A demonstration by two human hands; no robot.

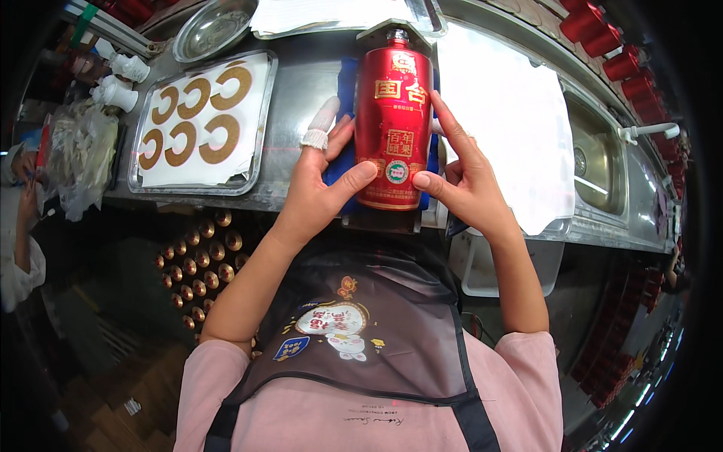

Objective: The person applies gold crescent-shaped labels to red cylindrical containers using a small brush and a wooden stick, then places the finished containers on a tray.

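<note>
A glossy red bottle (pixel 380 117) with gold lettering and a round green-and-white emblem lies on its back, its dark neck pointing away from me. Beneath it a blue cloth or pad shows at both sides. My left hand (pixel 322 162) is at the bottle's left side, thumb pressed on its lower front; a white cover wraps one finger. On the other side my right hand (pixel 467 169) rests its thumb near the emblem, with the index finger stretched along the edge. Between them, both hands grip the bottle. Its underside is hidden.
Left of the bottle, a metal tray (pixel 135 177) carries a white sheet with several gold C-shaped pieces. Behind stands a metal bowl (pixel 215 34). White sheets (pixel 504 128) cover the right side, beside a sink (pixel 599 158) with a white faucet (pixel 651 131). Another person's hands (pixel 28 188) show far left.
</note>
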